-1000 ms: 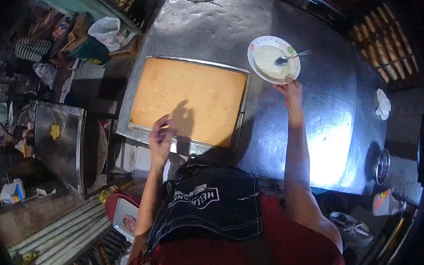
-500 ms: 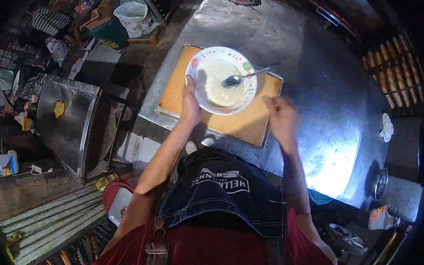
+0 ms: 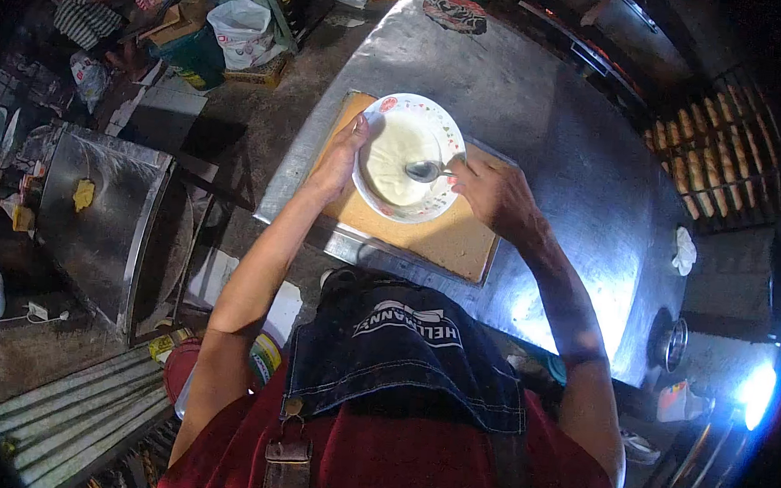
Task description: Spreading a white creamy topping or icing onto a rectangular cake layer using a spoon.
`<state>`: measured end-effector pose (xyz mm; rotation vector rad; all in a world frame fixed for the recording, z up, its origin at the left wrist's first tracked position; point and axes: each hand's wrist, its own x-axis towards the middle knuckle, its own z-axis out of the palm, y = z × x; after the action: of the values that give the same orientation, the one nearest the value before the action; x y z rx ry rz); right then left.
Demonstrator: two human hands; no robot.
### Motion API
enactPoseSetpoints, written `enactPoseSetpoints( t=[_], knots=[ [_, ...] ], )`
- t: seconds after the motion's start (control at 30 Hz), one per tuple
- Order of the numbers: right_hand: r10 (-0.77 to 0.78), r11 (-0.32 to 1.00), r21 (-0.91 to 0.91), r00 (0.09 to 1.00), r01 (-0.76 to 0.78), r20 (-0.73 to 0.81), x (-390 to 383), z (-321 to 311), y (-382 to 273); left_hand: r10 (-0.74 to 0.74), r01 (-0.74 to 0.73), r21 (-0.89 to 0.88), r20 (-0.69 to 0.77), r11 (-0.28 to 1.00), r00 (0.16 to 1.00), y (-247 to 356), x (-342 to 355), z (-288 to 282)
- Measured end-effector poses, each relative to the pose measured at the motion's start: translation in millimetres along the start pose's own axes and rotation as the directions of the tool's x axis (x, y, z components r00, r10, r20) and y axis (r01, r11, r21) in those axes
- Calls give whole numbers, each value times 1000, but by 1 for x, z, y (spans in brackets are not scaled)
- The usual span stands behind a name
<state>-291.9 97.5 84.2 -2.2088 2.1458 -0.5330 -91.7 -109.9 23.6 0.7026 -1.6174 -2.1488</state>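
Observation:
A white bowl (image 3: 423, 109) with a patterned rim holds a smooth, pale cream (image 3: 391, 159). My left hand (image 3: 340, 159) grips its left side, thumb up over the rim. In my right hand (image 3: 492, 195), closed at the bowl's right edge, is the handle of a metal spoon (image 3: 424, 170); the spoon's head rests at the cream. Beneath the bowl lies a flat, golden-brown sheet cake (image 3: 409, 238) in a shallow metal tray (image 3: 488, 263). Bowl and hands hide much of the cake.
The tray sits on a large metal table (image 3: 570, 228). Long bread rolls (image 3: 714, 152) fill a rack at the far right. A white cloth (image 3: 683, 251) and a metal bowl (image 3: 673, 344) are by the right edge. Another metal-topped table (image 3: 97, 217) stands at left.
My right hand has moved left and taken hold of the spoon, which lay loose across the bowl's rim. The left hand still grips the bowl.

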Motion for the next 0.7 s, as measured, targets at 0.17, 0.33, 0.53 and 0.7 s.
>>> enactPoseSetpoints(
  t=[0.17,0.33,0.53,0.7],
  knots=[
    [-139,950,-262,983,167,122,12,-46,5,4,-10,119,48,993,999,3,21,-6],
    [-288,849,-399,936,348,202,24,-94,18,25,-24,191,-5,981,1000,47,18,9],
    [-551,715,-473,831,515,74,65,-126,48,17,-58,495,87,867,996,80,30,9],
    [-654,608,-548,754,574,64,97,-126,66,-59,-97,544,262,833,963,98,33,17]
  ],
)
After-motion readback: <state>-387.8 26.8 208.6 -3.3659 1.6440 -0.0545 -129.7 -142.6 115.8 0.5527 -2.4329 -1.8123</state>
